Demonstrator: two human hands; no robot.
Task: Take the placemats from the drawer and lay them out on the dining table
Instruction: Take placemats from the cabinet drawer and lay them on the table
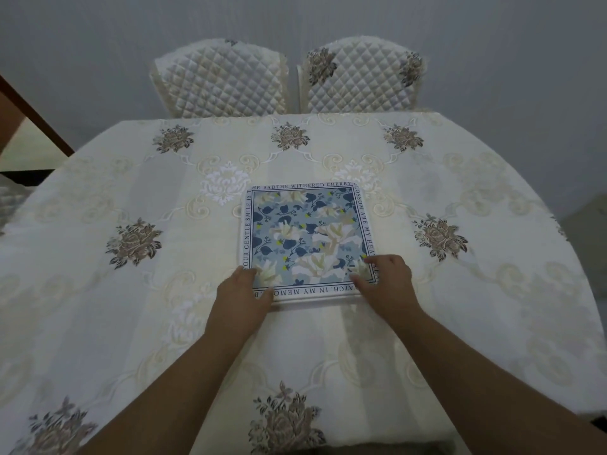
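Observation:
A square placemat [307, 236] with blue and white flowers and a lettered border lies flat in the middle of the dining table [98, 290]. It looks like a stack, with a second white edge showing under its near side. My left hand [244, 295] grips its near left corner, thumb on top. My right hand [386, 282] holds the near right corner, fingers spread over the print.
A cream tablecloth with embroidered brown flowers covers the table. Two chairs with quilted covers [220, 80] [363, 77] stand at the far side against a grey wall. A wooden piece [29, 116] shows at the left edge.

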